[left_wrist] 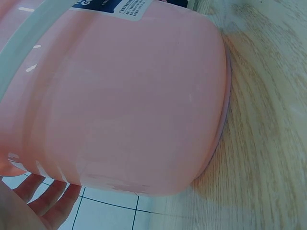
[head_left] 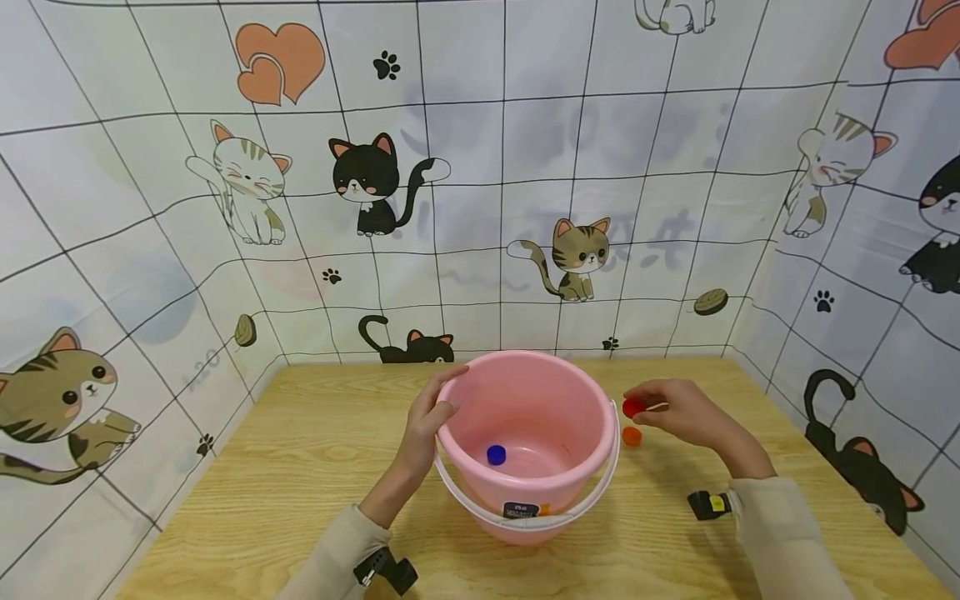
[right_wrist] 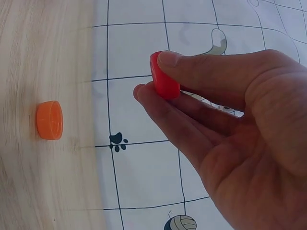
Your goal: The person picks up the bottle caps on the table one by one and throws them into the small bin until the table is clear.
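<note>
A pink bucket [head_left: 525,392] stands upright on the table, its white handle [head_left: 527,524] hanging down at the front. My left hand [head_left: 422,421] grips the left side of its rim, with the thumb over the edge and the fingers outside against the wall. Inside, on the bottom, lies a blue bottle cap [head_left: 496,455]. Right of the bucket, my right hand [head_left: 686,412] pinches a red bottle cap [right_wrist: 165,79] between thumb and fingers, above the table. Below it on the wood sits an orange bottle cap [right_wrist: 49,120], apart from the fingers.
The wooden table [head_left: 322,467] reaches back to a wall covering [head_left: 480,167] printed with cats and grid lines, which also runs along both sides. A dark label [head_left: 521,510] is on the bucket's front. Each wrist wears a small black camera [head_left: 386,570].
</note>
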{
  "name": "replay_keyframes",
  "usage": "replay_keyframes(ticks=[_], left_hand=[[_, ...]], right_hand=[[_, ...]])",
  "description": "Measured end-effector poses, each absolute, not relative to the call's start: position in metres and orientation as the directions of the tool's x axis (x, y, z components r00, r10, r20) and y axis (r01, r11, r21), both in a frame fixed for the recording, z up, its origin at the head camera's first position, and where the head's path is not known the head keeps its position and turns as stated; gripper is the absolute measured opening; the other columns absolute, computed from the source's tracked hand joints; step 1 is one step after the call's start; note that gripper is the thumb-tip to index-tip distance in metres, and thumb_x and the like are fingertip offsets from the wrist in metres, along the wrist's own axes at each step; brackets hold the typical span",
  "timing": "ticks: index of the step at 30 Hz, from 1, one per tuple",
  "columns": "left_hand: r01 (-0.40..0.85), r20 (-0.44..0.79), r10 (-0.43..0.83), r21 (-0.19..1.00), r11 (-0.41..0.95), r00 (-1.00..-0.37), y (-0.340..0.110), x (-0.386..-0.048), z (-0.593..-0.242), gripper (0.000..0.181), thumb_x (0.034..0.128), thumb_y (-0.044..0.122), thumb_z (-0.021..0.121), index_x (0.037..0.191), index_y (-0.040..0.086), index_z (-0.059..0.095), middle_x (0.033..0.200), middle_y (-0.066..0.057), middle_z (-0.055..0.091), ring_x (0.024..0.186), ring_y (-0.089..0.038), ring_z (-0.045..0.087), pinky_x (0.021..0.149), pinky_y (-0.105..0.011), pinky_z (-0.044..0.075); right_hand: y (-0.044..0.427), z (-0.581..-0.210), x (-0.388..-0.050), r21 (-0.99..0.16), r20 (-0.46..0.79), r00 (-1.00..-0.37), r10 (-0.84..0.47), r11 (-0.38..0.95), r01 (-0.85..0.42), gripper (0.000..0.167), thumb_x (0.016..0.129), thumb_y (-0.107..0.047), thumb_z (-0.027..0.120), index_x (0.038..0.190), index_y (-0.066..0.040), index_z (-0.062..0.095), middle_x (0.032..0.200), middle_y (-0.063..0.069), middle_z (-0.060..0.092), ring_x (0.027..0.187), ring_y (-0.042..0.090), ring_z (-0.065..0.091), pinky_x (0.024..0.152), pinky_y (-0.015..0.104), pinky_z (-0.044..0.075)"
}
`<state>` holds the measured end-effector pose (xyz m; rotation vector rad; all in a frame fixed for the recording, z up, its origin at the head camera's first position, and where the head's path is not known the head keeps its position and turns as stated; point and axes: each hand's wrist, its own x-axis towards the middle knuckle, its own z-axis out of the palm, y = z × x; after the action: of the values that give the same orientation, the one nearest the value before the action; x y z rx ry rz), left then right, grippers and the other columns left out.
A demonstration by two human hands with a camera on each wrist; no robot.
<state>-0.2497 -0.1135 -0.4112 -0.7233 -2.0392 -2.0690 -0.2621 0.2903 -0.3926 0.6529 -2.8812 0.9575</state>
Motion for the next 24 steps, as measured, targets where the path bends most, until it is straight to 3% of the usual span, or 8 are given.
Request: replay_keyframes(ticks=[24], left_hand=[[0.427, 0.427, 0.217, 0.903, -0.049, -0.878, -0.112, -0.25, -0.411, 0.053, 0.0928, 0.017, 0.048, 0.145, 0.012, 0.055, 0.144, -0.018, 0.057, 0.117, -0.043, 0.061, 0.093, -0.049, 0.059]], right_hand=[[0.282, -0.38, -0.257, -0.546, 0.21, -0.887, -0.41, 0.704, -0.455, 0.035, 0.092, -0.008, 0.074, 0.123, 0.006, 0.069, 0.113, 0.018, 0.074, 0.1, 0.031, 0.073, 0.084, 0.041, 0.063]])
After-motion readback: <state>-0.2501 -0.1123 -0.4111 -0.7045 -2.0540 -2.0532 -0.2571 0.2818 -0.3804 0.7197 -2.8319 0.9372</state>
